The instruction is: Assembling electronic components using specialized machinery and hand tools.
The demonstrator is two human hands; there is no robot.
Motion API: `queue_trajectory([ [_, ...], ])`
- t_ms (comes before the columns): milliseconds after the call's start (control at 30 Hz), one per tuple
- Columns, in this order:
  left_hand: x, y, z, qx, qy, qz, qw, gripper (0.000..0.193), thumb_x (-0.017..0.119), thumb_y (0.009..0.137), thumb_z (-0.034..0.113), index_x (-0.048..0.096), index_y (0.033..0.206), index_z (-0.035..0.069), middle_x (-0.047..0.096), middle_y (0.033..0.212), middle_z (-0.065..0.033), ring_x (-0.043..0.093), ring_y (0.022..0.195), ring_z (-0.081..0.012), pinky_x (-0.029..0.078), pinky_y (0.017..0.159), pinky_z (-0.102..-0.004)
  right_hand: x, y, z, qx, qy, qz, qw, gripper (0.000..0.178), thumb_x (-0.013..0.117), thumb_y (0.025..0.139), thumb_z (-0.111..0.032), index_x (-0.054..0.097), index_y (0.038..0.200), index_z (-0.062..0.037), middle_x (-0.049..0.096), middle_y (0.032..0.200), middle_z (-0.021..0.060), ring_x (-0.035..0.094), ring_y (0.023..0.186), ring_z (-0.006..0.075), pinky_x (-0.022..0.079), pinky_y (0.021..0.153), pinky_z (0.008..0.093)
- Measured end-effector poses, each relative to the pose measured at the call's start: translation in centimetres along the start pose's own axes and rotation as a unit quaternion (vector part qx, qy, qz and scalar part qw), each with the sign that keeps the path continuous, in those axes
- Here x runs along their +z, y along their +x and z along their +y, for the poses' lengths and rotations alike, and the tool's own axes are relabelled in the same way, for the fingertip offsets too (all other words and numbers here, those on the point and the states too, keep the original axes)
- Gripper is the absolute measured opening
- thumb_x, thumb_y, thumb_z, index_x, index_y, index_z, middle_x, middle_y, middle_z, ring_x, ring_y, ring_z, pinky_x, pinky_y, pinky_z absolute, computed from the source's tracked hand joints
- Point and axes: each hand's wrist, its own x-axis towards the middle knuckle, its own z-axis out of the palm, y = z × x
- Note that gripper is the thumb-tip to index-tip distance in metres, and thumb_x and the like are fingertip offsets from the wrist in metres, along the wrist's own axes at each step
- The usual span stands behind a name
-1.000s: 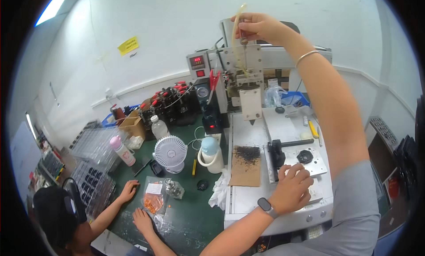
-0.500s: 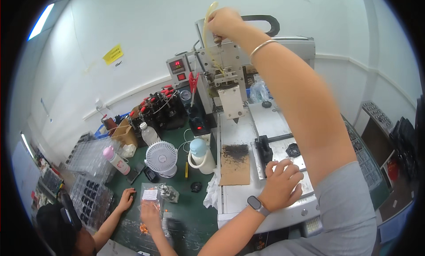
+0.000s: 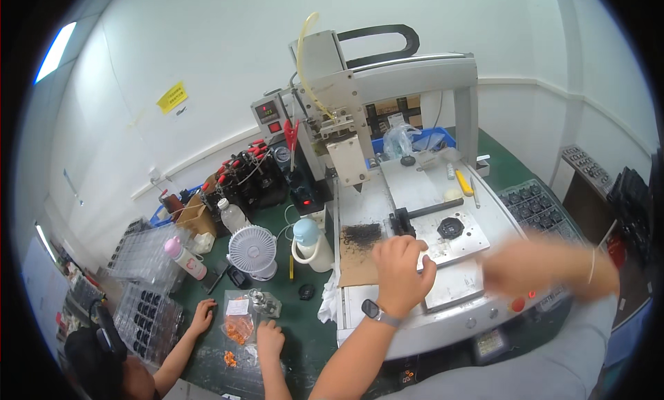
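My left hand [image 3: 401,275], with a watch on its wrist, is over the front of the machine bed, its thumb and fingers apart and nothing visible in them. Just beyond its fingers stands a black clamp [image 3: 401,222] with a long bar. A round black part [image 3: 451,228] lies on the white metal fixture plate [image 3: 474,242]. My right hand [image 3: 515,268], smeared by motion, is above the front right of the bed; its fingers cannot be made out. Left of the clamp is a piece of cardboard [image 3: 356,272] smeared with black. The white dispensing head [image 3: 347,161] hangs behind, with a yellowish tube [image 3: 302,54].
A yellow cutter [image 3: 463,183] lies on the bed's right side. A red button [image 3: 516,304] is on the front panel. A white fan [image 3: 252,251], a mug [image 3: 315,253] and a bag of orange parts [image 3: 238,324] are at left, beside a co-worker's hands [image 3: 271,339].
My right hand has come down from the top of the dispensing head to the front right of the bed. My left hand has shifted slightly left. The co-worker's hand has moved off the bag.
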Motion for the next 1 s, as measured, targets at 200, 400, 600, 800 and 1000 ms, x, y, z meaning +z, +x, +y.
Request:
queue_trajectory([
  [200,1.0,-0.6,1.7,0.011,-0.013,-0.060,0.998,0.015,0.061,0.067,0.010,0.059,0.082,0.008,0.054,0.088,-0.0068,0.050,0.092,-0.0253,0.033,0.082,-0.0409,16.7,-4.7,-1.1,0.056,0.140,-0.007,0.989,0.070,0.055,0.083,-0.024,0.020,0.142,-0.0100,0.058,0.057,0.0108,0.060,0.053,0.0296,0.048,0.048,0.0405],
  [400,1.2,-0.7,1.2,-0.009,-0.024,-0.069,0.997,0.014,0.061,0.068,0.010,0.059,0.081,0.010,0.054,0.089,-0.0053,0.049,0.093,-0.0247,0.031,0.086,-0.0409,21.7,-4.3,-2.0,0.113,0.091,0.180,0.973,0.065,0.060,0.079,-0.019,0.032,0.137,-0.0128,0.059,0.062,0.0087,0.060,0.055,0.0277,0.047,0.048,0.0395],
  [600,1.4,-0.7,1.3,-0.004,-0.016,-0.080,0.997,0.014,0.061,0.068,0.011,0.059,0.081,0.010,0.054,0.087,-0.0051,0.049,0.092,-0.0244,0.031,0.087,-0.0406,21.7,-4.0,-2.6,0.082,0.067,0.280,0.954,0.055,0.061,0.077,-0.016,0.047,0.130,-0.0152,0.057,0.058,0.0078,0.057,0.049,0.0263,0.047,0.045,0.0376],
  [800,1.3,-0.7,1.4,-0.004,-0.018,-0.081,0.997,0.014,0.062,0.068,0.011,0.059,0.082,0.010,0.054,0.088,-0.0052,0.049,0.093,-0.0245,0.031,0.087,-0.0407,21.4,-3.8,-2.7,0.088,0.121,0.259,0.954,0.053,0.062,0.077,-0.016,0.047,0.127,-0.0122,0.058,0.058,0.0076,0.058,0.051,0.0263,0.047,0.046,0.0380],
  [1000,1.3,-0.7,1.7,0.006,-0.018,-0.088,0.996,0.014,0.063,0.068,0.012,0.060,0.082,0.010,0.054,0.088,-0.0054,0.049,0.092,-0.0244,0.031,0.086,-0.0404,21.8,-4.4,-2.4,0.095,0.181,0.215,0.955,0.055,0.062,0.080,-0.020,0.042,0.132,-0.0144,0.060,0.062,0.0078,0.059,0.053,0.0262,0.048,0.049,0.0364],
])
